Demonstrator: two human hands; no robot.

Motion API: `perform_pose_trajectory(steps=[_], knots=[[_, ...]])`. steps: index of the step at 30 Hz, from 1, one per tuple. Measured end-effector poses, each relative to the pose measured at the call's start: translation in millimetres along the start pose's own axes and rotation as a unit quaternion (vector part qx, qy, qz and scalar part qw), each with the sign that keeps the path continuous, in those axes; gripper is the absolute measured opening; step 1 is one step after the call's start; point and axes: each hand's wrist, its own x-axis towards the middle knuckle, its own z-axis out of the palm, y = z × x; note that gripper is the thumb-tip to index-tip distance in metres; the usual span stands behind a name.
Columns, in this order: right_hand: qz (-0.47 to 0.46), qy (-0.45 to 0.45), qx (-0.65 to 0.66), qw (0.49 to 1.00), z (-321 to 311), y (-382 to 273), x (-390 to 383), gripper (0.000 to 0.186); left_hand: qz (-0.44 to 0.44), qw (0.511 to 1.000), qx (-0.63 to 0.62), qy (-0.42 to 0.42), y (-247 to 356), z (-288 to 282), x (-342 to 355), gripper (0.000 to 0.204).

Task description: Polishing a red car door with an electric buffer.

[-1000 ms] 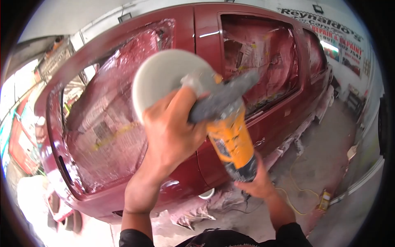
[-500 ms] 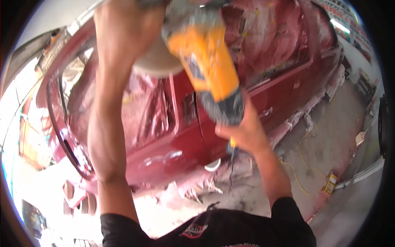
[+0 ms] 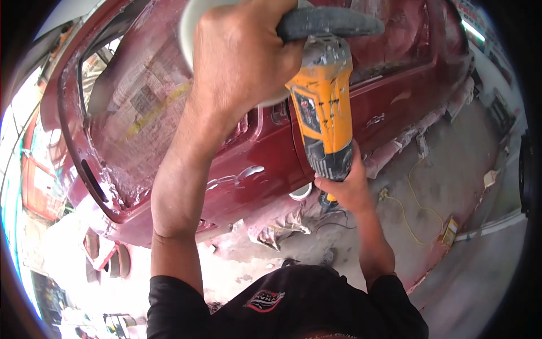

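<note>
An orange and black electric polisher (image 3: 333,107) is held up in front of a dark red car body (image 3: 265,164). My left hand (image 3: 240,59) wraps round its dark front handle (image 3: 339,24). Further back, my right hand (image 3: 351,183) grips the polisher's black rear end, with the thumb across its side. The pale round pad (image 3: 191,34) shows partly behind my left hand, over the car's upper side; whether it touches the surface, I cannot tell.
Paint-dusted masking paper (image 3: 149,104) covers the car's windows. Crumpled sheeting (image 3: 279,229) lies along its lower edge. A yellow cord (image 3: 409,206) curls over the floor near a yellow box (image 3: 450,231). Round dark objects (image 3: 118,261) stand at the lower left.
The polisher and my left hand have moved to the right in the view. More of the papered window now shows at the left. Both hands keep their hold.
</note>
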Motion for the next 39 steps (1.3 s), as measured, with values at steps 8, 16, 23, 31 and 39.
perform_pose_trajectory(steps=[8,16,23,31,39], knots=[[0.054,0.046,0.040,0.997,66.8,39.3,-77.3,0.099,0.057,0.997,0.013,-0.041,6.0,-22.4,-70.2,0.023],[0.085,0.045,0.112,0.989,110.3,67.2,-137.2,0.105,0.061,0.993,0.010,-0.104,15.0,-44.1,-127.0,0.034],[0.113,0.029,0.121,0.986,124.9,84.5,-171.7,0.106,0.071,0.987,0.008,-0.145,24.6,-52.7,-148.7,0.035],[0.121,0.008,0.197,0.973,108.5,72.4,-159.9,0.103,0.055,0.988,0.032,-0.143,29.8,-47.3,-138.0,0.036],[0.089,-0.024,0.113,0.989,69.7,40.6,-103.3,0.105,0.014,0.993,0.060,-0.102,26.8,-32.3,-89.1,0.024]])
